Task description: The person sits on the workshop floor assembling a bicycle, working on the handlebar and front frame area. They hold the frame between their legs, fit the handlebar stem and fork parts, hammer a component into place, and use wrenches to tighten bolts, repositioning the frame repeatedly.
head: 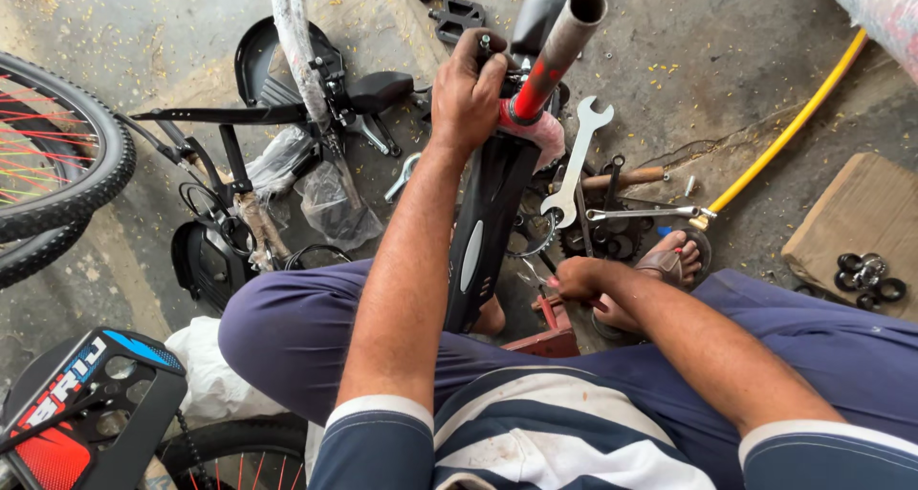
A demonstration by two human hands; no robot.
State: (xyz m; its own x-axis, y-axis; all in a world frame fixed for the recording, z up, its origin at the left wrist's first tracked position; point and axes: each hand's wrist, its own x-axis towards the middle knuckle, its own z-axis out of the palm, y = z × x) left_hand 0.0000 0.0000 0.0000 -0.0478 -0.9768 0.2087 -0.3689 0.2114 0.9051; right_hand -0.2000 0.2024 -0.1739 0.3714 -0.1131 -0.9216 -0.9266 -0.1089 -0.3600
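The left hand [467,90], upper centre of frame, is clamped on the bicycle frame [492,213]; its long axis runs down-frame toward the body. The right hand [577,278], lower centre, is nearer its lower end; finger state cannot be told.

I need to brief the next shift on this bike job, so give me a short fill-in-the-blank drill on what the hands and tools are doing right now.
1. The left hand grips the top of the black bicycle frame beside a red and grey metal ____.
2. The silver double-ended open spanner lies on the ____.
3. The long hose at right is coloured ____.
4. The small black rings rest on a piece of brown ____.

Missing words: tube; floor; yellow; cardboard
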